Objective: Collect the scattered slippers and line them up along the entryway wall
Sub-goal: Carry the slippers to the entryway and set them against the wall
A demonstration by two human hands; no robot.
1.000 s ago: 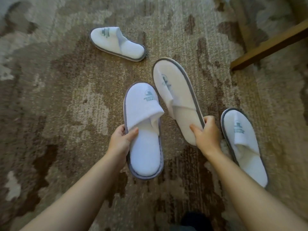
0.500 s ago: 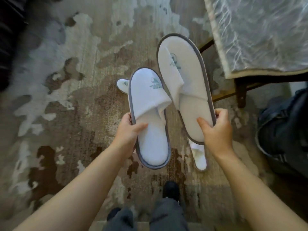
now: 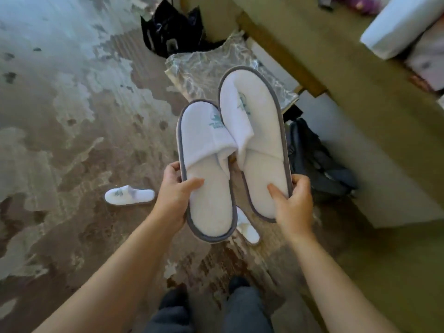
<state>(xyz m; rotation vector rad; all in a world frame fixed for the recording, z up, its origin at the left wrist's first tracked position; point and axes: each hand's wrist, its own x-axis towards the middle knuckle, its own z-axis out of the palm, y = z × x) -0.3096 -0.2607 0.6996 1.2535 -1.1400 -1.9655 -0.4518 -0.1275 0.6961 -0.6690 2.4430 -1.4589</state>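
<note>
I have one white slipper in each hand, both lifted clear of the carpet (image 3: pixel 60 145). My left hand (image 3: pixel 174 200) is closed on the heel end of the left slipper (image 3: pixel 206 171), thumb pressed on the insole and fingers wrapped under the grey rim. My right hand (image 3: pixel 292 203) grips the right slipper (image 3: pixel 259 145) the same way, and that one sits higher, its toe overlapping the other's upper. Two more slippers lie on the carpet: one (image 3: pixel 129 195) off to the left, another (image 3: pixel 247 229) partly hidden beneath the pair I hold. I judge the step is carrying this pair to the wall, which I cannot pick out with certainty here. To do it well I keep both toes pointing one way, soles level, grips firm near the heels, and set them down side by side, touching, before fetching the other two.
</note>
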